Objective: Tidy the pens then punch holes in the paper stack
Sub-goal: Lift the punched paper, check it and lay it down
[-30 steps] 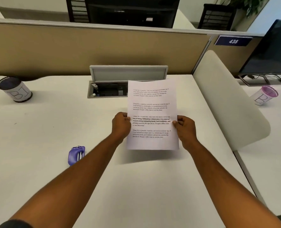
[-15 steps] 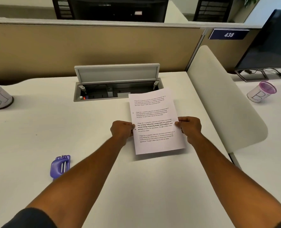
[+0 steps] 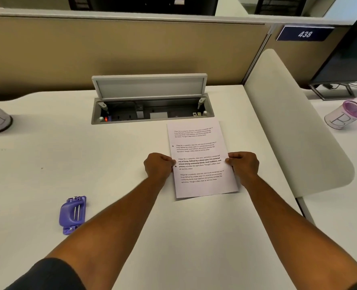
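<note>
White printed paper stack (image 3: pixel 202 158) lies flat on the counter (image 3: pixel 48 164), pinched at mid-height by the left hand (image 3: pixel 158 166) and right hand (image 3: pixel 244 165). Thin and floppy, probably light, it wants edge grips. Purple hole punch (image 3: pixel 73 214) sits well apart to the left.

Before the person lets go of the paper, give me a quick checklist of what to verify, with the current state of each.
1. Left hand grips the paper stack at its left edge: ok.
2. Right hand grips the right edge: ok.
3. Two holes along the left margin: ok, two dark dots show.
4. Sheets squared up: cannot tell, only the top sheet shows.
5. Paper lies flat on the desk: cannot tell.
6. Purple hole punch clear of the paper: ok, apart to the left.
</note>
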A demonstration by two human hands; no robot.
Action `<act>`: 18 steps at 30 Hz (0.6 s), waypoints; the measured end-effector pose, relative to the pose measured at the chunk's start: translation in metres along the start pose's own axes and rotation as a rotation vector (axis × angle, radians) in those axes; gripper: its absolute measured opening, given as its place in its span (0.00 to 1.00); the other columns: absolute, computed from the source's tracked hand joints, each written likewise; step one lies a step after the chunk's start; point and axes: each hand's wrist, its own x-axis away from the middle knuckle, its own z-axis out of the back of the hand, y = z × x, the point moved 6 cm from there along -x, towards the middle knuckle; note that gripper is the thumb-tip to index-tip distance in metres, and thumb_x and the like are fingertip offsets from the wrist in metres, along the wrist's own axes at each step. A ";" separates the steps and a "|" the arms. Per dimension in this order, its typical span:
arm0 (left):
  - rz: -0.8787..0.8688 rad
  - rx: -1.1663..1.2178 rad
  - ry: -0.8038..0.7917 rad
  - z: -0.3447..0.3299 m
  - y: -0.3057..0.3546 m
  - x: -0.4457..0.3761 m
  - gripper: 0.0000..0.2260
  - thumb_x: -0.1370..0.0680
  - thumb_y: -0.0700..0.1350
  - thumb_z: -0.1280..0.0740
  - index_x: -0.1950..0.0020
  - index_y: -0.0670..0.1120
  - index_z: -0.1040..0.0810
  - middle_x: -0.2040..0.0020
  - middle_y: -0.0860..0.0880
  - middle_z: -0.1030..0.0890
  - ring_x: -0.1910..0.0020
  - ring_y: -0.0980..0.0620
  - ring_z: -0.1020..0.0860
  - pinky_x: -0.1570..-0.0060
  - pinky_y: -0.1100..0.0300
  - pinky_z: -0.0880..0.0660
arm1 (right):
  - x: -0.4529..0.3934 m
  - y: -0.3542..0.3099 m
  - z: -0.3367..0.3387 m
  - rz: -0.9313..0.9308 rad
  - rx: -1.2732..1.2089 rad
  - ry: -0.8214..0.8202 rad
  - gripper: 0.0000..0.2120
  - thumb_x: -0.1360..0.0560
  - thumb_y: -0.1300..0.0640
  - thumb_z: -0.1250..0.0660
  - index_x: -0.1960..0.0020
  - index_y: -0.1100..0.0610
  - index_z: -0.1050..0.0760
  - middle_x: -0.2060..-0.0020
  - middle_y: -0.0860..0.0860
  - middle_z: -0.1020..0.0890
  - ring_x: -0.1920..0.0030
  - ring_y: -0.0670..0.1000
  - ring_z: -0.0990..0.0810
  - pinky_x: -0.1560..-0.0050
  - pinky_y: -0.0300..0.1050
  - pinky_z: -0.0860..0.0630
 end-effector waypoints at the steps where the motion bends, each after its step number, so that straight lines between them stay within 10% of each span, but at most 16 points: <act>1: -0.005 -0.011 0.003 0.000 0.000 -0.001 0.06 0.33 0.38 0.20 0.64 0.43 0.15 0.63 0.44 0.14 0.61 0.43 0.14 0.52 0.48 0.16 | 0.000 0.000 -0.001 0.001 0.002 0.001 0.13 0.33 0.61 0.19 0.49 0.55 0.13 0.49 0.51 0.12 0.49 0.52 0.15 0.39 0.51 0.19; 18: -0.022 -0.107 0.025 -0.006 0.006 0.000 0.02 0.29 0.39 0.23 0.59 0.41 0.14 0.58 0.43 0.13 0.57 0.42 0.14 0.50 0.49 0.17 | 0.000 -0.011 -0.007 0.091 0.203 0.041 0.09 0.27 0.58 0.27 0.53 0.64 0.17 0.52 0.61 0.15 0.46 0.63 0.17 0.47 0.54 0.19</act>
